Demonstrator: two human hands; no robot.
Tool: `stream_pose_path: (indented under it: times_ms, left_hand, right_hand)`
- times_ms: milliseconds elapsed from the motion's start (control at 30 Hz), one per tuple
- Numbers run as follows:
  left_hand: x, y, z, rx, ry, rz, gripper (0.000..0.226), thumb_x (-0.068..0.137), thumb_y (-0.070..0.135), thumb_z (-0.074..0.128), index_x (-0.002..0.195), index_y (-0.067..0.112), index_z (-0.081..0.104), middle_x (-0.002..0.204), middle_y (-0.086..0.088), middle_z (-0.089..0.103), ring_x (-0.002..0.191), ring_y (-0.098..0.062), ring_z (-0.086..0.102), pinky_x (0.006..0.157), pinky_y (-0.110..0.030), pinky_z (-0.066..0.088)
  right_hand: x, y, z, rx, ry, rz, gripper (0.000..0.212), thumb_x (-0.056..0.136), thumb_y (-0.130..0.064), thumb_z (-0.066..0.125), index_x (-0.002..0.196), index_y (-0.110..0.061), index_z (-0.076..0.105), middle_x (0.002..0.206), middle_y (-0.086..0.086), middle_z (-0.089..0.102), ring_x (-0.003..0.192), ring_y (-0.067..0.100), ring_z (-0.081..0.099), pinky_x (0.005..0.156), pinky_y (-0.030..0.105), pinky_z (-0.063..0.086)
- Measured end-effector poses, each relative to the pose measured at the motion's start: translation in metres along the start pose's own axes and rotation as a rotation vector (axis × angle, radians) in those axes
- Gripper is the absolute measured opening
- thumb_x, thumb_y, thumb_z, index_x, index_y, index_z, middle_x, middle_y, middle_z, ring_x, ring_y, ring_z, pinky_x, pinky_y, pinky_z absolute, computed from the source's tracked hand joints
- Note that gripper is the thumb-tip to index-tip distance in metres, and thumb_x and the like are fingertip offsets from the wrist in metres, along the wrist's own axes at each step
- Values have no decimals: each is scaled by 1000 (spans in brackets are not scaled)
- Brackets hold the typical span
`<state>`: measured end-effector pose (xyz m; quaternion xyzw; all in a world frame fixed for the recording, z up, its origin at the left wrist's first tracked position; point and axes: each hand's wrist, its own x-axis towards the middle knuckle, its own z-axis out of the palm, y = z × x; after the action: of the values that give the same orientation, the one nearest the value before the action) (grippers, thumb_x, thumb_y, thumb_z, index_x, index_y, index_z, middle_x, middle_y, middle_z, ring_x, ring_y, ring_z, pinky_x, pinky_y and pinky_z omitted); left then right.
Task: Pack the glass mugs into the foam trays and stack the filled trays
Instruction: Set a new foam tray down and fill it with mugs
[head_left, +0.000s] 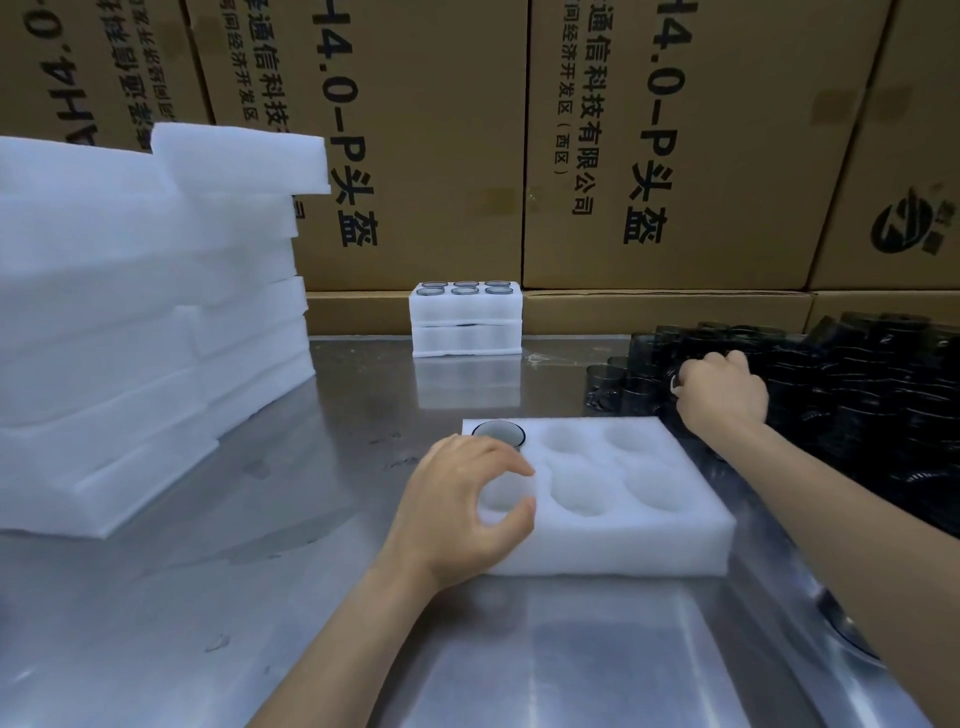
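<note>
Overhead, cardboard cartons (415, 156) behind the foam tray (623, 519) carry rotated print reading "4.0-P头盔". The tray lies flat on the steel bench (363, 649), long axis left to right. One glass mug (497, 432) stands upright, mouth up, in its far-left pocket. Left hand (462, 509) grips the tray's left edge. Right hand (722, 395), right of the tray, curls onto the dark mug pile (831, 389); its grasp cannot be told. Behind the tray stand two filled trays (466, 319).
</note>
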<state>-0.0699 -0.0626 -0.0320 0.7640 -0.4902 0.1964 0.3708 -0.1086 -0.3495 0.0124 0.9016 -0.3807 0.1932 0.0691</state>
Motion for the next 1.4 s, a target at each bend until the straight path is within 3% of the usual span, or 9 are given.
stream_pose_path:
  times_ms: [233,467,600,700,800,933,1100,1233,1400]
  left_hand:
    - [-2,3,-2,3,-37,-29,37,76,46,46,95,24,67,100,17,64,98,-4,55,88,-24,39]
    - [-3,4,-4,-5,-53,-40,37,77,47,46,96,24,67,101,18,64,99,-4,55,88,-26,41]
    - [-4,5,-5,0,-60,-56,38,76,49,45,97,26,67,102,20,64,99,-3,55,87,-24,41]
    - [-4,6,-6,10,-73,-61,38,76,51,47,98,28,67,102,20,62,99,-2,54,87,-22,41]
    - [-5,6,-7,59,-122,-21,46,74,60,54,109,31,65,107,20,58,101,-2,52,87,-18,39]
    - [-4,10,-5,164,-227,99,62,69,66,64,119,30,63,124,12,56,115,-6,50,99,-23,36]
    - [-1,12,-3,230,-270,156,46,72,56,68,108,27,65,130,9,55,120,-11,50,102,-30,35]
    - [-1,14,-4,198,-253,127,36,72,53,68,96,26,62,123,15,56,109,-10,54,87,-27,43]
    - [-2,17,-6,228,-285,131,38,73,57,63,96,28,60,120,18,54,104,-11,53,81,-30,44]
  right_hand:
    - [-2,8,-2,138,155,4,22,93,-18,52,112,-11,62,116,12,55,112,31,42,78,38,38]
    - [-9,-7,-27,607,329,-60,17,95,-23,51,101,-13,63,113,8,53,114,27,39,79,35,37]
    - [-22,-27,-40,1036,166,-97,17,96,-26,47,101,-17,61,117,-2,50,118,19,39,91,28,31]
    - [-36,-44,-47,1313,-59,-69,17,99,-29,42,99,-21,56,102,-2,58,90,8,52,79,26,44]
    - [-46,-57,-47,1554,-261,19,21,100,-28,41,84,-22,53,87,-3,60,78,11,56,73,29,50]
    - [-56,-63,-44,1759,-470,222,26,95,-40,51,79,-19,50,69,1,66,58,17,55,49,23,46]
    - [-60,-63,-34,1672,-485,211,35,82,-58,61,72,-24,59,63,-9,65,67,8,59,62,24,48]
    - [-64,-68,-33,1603,-358,58,36,81,-52,66,66,-20,56,59,-3,55,54,13,47,52,21,36]
    - [-70,-75,-30,1388,-322,-70,30,79,-43,72,80,-14,62,77,-1,60,65,10,51,55,16,38]
